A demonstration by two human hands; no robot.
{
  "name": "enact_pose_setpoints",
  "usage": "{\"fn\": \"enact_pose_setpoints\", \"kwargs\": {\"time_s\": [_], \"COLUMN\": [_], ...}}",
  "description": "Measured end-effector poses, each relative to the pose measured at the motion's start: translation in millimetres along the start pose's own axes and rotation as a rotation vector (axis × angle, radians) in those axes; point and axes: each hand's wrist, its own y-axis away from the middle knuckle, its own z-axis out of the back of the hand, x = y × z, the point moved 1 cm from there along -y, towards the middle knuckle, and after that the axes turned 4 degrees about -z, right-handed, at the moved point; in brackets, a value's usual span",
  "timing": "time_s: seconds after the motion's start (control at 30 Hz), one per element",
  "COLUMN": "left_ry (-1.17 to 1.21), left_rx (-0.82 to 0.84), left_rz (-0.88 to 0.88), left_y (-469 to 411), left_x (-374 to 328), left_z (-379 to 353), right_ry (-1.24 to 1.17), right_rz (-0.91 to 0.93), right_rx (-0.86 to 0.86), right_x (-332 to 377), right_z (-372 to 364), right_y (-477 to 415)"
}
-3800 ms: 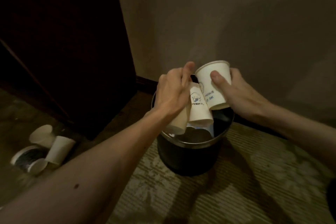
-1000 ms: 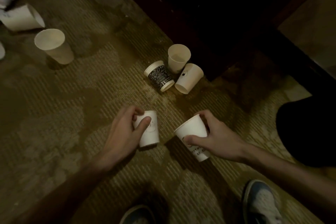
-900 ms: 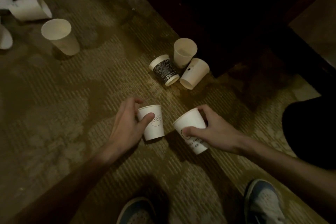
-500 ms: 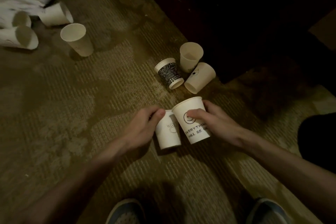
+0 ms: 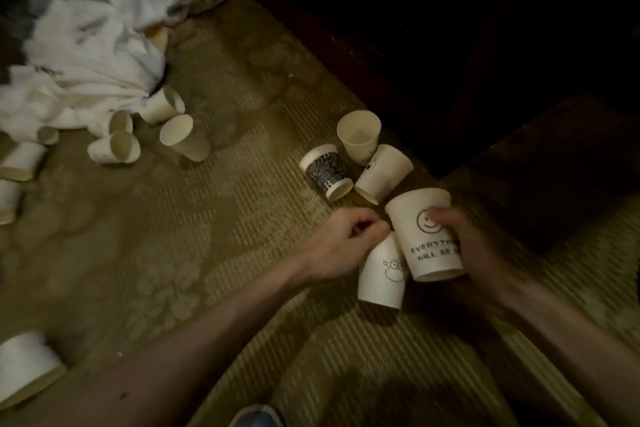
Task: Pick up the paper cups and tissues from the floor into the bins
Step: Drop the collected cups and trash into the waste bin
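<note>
Underneath everything, a dim patterned carpet floor (image 5: 207,253). Far left of the hands and beyond them, a big crumpled heap of white tissues (image 5: 86,55), possibly cloth, hard to tell in the gloom. Along its near edge, scattered plain paper cups (image 5: 180,137), mostly tipped over. Well to the left and nearer than the hands, one more fallen cup (image 5: 24,367). Just beyond the hands, a tight trio: an upright plain cup (image 5: 358,139), a black-patterned cup (image 5: 325,172) on its side, a tipped white cup (image 5: 382,172). No bin in sight.

Right hand (image 5: 464,246) wrapped round a smiley-face cup (image 5: 422,243), mouth up. Left hand (image 5: 343,243) curled over the top of a smaller doodle-face cup (image 5: 381,274), tilted and leaning against the smiley cup's left side. Hands close together, each clamped on its own cup.

Likely troubles: thin paper walls buckling under a hard squeeze; the tilted small cup slipping from a top-only hold; knuckles knocking the trio just beyond; cups half buried under the tissues overlooked in such poor light.
</note>
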Motion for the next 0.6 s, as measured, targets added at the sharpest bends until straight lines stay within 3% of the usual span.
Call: {"fn": "enact_pose_setpoints", "kwargs": {"time_s": [0.37, 0.6], "left_ry": [-0.420, -0.597], "left_rx": [-0.348, -0.228], "left_rz": [0.009, 0.165], "left_y": [-86, -105], "left_x": [-21, 1], "left_z": [39, 36], "right_ry": [0.140, 0.232], "right_rz": [0.158, 0.225], "right_rx": [-0.122, -0.125], "right_x": [11, 3], "right_z": [21, 22], "right_y": [-10, -18]}}
